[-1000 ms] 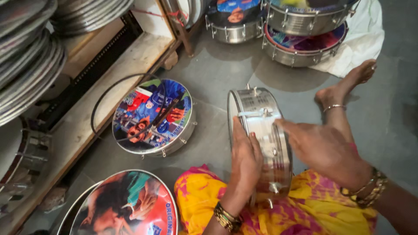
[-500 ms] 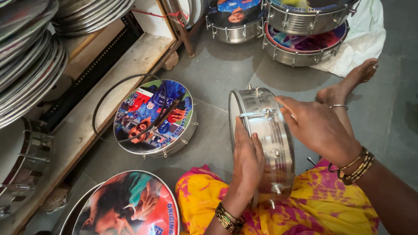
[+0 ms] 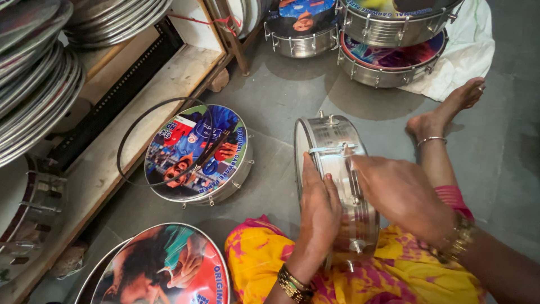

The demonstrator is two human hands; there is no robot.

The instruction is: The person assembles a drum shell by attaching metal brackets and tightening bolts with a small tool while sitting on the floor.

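2 hands (image 3: 360, 200) around an upright metal drum (image 3: 334, 169)

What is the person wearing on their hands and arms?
Both arms are bare, with no sleeves and no gloves. The left hand has a stack of gold and dark bangles at the wrist. The right hand has gold bangles too, a looser bunch at its wrist. I can't make out any rings.

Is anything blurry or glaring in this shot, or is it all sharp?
Head view: the right hand is smeared by motion blur; the left hand and steel drum look sharper. Soft glare streaks the drum's shell. Light is even, with faint shadows on the grey floor.
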